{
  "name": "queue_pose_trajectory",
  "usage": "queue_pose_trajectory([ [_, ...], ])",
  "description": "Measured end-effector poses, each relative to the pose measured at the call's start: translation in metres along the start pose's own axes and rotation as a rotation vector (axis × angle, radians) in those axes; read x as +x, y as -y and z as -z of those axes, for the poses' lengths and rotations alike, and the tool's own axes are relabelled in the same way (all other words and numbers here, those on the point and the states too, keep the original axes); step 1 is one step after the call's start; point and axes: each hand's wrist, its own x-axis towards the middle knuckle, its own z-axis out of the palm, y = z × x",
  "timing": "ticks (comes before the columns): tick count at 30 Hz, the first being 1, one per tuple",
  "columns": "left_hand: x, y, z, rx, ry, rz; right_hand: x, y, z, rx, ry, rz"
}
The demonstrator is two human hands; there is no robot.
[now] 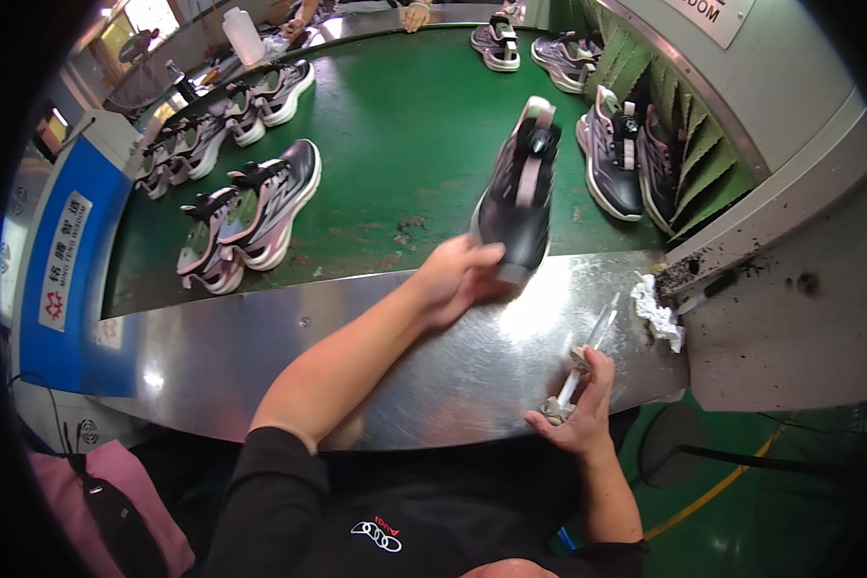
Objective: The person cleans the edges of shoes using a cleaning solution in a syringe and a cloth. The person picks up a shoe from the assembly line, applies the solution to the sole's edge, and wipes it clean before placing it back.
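Far left on the green belt lie paired sneakers. At centre, the left hand has its fingers wrapped around a dark shoe, tilted above the steel surface. Near right, the right hand fingers pinch a clear syringe-like tool.

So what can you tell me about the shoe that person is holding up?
The shoe is a dark grey and black sneaker with a pale sole and a pinkish strip running up its middle. It looks like soft fabric on top. The left hand grips its near end, tilting it above the green belt at the shiny metal edge. Nothing else touches it.
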Motion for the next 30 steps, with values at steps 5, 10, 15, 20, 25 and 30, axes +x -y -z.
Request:
queue_pose_trajectory([
  [5,0.025,0.002,-0.022,0.188,-0.083,0.084,0.001,-0.001,-0.002,-0.016,-0.006,-0.025],
  [10,-0.056,-0.023,0.037,0.341,-0.364,-0.183,0.004,-0.008,0.007,-0.006,-0.038,0.002],
  [15,-0.185,-0.082,0.165,0.606,-0.787,-0.683,0.012,-0.005,0.006,0.013,-0.040,0.047],
  [20,-0.156,-0.106,0.177,0.772,-0.856,-0.687,0.005,-0.008,0.009,-0.027,-0.045,0.053],
  [25,-0.116,-0.112,0.186,0.892,-0.903,-0.738,0.007,-0.004,0.002,-0.039,-0.066,0.057],
  [30,-0.110,-0.132,0.157,1.031,-0.937,-0.657,0.005,-0.003,0.004,-0.049,-0.077,0.046],
])
